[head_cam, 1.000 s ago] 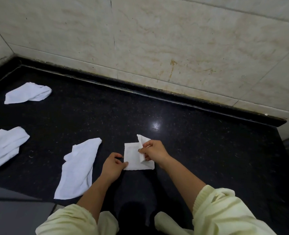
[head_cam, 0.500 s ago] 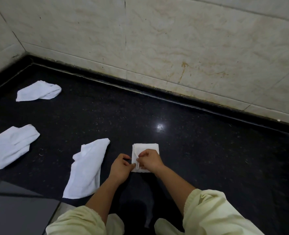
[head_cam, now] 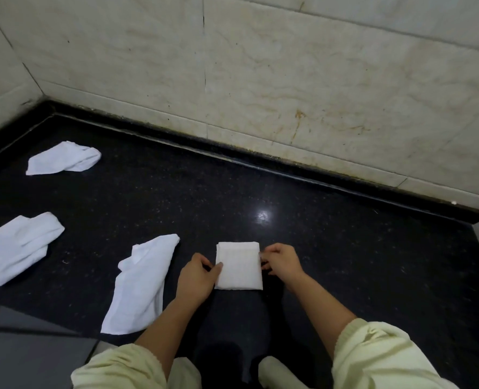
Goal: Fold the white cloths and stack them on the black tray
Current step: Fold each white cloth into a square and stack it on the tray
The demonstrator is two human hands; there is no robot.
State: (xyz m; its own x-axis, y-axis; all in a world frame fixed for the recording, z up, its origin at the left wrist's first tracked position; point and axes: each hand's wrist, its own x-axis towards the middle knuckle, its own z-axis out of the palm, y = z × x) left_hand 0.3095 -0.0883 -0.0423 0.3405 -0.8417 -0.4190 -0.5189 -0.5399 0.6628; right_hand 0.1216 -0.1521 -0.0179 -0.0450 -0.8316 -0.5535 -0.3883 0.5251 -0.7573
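Lying crumpled on the left half of the black table (head_cam: 345,248) were three loose cloths: one far back (head_cam: 64,158), one at the left border (head_cam: 19,247), and a long one nearer the person (head_cam: 143,282). They looked light, soft and limp, the kind of fabric that would sag from any single pinch. Each would probably be best taken by two corners of one edge, so that it hung flat.

Just right of the long cloth, the left hand (head_cam: 197,275) sat low over the table. Its thumb tip lay on the left edge of the folded cloth (head_cam: 238,266) and its fingers were curled, in what looked like a pinch on that edge. The folded cloth lay flat on the table as a neat rectangle, squarely in front of the person.

Folded thick, it would likely hold its shape better than the loose ones, though the layers could still slide apart or spring open. Gripping both side edges through all the layers would probably be the safest way to lift it.

The right hand (head_cam: 282,262) mirrored the left, with curled fingertips nipping the right edge and the wrist angled inward. The two hands were apart, with the cloth between them.

No black tray was in view.
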